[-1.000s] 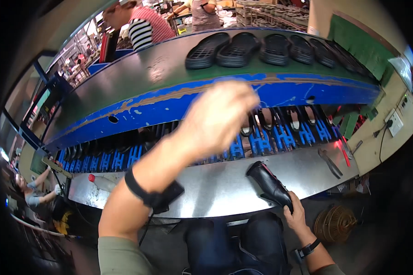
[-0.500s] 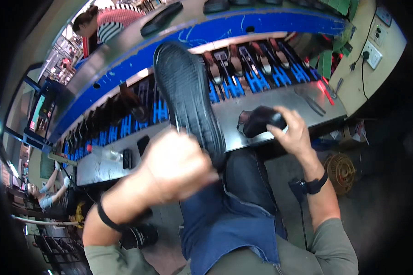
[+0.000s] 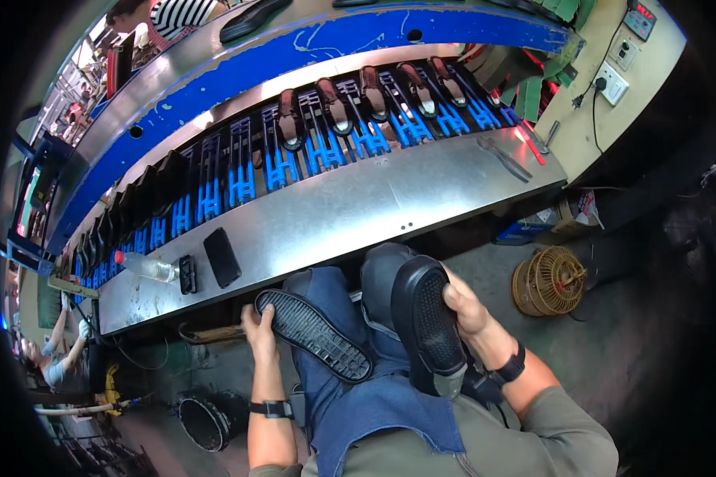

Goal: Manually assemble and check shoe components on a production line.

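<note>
My left hand [image 3: 260, 330] is closed on the edge of a black rubber shoe sole [image 3: 314, 334], its thumb on the rim. The sole lies slantwise over my left thigh, a gridded face upward. In my right hand [image 3: 471, 308] is a black shoe [image 3: 426, 322], held above my right thigh with its dotted underside up. The thumb presses that underside near the edge; the other fingers are hidden behind the shoe. A gap separates shoe and sole.
Ahead runs a metal bench [image 3: 310, 215] with a phone [image 3: 222, 257], a clear bottle [image 3: 147, 266] and pliers [image 3: 505, 159]. Behind it, blue racks [image 3: 280, 171] carry several brown-black shoe uppers [image 3: 334, 106]. A round wire-caged fan [image 3: 550, 280] stands right; a co-worker [image 3: 60, 362] is far left.
My left hand has lowered the sole from in front of the bench to my lap. My right hand has brought the shoe from the bench edge to my lap and turned its underside up.
</note>
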Demonstrator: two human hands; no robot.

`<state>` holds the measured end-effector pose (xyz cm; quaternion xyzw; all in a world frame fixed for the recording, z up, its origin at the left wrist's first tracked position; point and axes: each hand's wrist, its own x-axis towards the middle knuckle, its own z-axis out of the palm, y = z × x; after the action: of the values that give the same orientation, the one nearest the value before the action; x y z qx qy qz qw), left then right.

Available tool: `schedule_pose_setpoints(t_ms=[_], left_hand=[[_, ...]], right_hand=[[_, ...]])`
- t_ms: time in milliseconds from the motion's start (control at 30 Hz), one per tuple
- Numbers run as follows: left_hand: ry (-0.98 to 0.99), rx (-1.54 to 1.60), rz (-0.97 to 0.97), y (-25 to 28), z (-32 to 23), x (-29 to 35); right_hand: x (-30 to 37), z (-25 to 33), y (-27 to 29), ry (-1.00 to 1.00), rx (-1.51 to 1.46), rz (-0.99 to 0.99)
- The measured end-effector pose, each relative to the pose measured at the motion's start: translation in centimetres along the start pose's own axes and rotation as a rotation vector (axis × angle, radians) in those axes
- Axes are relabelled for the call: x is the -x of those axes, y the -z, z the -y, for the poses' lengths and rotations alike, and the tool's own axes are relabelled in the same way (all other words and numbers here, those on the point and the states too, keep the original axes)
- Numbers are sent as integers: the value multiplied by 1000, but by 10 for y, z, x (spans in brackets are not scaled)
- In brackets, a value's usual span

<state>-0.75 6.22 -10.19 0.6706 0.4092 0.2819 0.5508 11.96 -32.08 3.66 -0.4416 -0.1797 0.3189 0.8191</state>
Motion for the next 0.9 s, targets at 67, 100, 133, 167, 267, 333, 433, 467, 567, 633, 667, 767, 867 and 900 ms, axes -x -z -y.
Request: schedule_pose_setpoints(t_ms=[67, 100, 133, 167, 267, 333, 433, 467, 567, 633, 667, 767, 867, 900], left_hand=[[218, 296, 342, -4, 7, -15], [220, 306, 347, -13, -15, -12], [182, 451, 389, -16, -44, -5], [148, 584, 406, -10, -60, 5], [302, 1098, 777, -21, -99, 13], [205, 1089, 923, -26, -126, 19], [149, 1014, 1035, -15, -130, 19], [181, 984, 966, -11, -128, 23], [366, 1248, 939, 0, -137, 38], [413, 1262, 876, 0, -147, 51], [318, 1184, 887, -1, -151, 55], [153, 1066, 924, -7, -171, 68], [-153, 616, 922, -10, -190, 80], [-142, 615, 931, -11, -198, 85]], right_hand=[[20, -16, 2, -137, -287, 69], [32, -36, 9, -253, -422, 16], [41, -57, 24, -330, -456, -30], [47, -58, 24, -365, -469, -21], [46, -43, 8, -381, -361, -52], [52, -43, 12, -374, -328, -29], [48, -48, 13, -425, -325, -91], [48, -52, 12, -428, -362, -103], [33, -48, 7, -426, -307, 18], [21, -40, -5, -408, -321, 90], [15, -34, -11, -429, -277, 117], [-2, -28, -28, -394, -30, 185], [-17, -20, -58, -363, 163, 349], [-16, -21, -65, -315, 185, 368]])
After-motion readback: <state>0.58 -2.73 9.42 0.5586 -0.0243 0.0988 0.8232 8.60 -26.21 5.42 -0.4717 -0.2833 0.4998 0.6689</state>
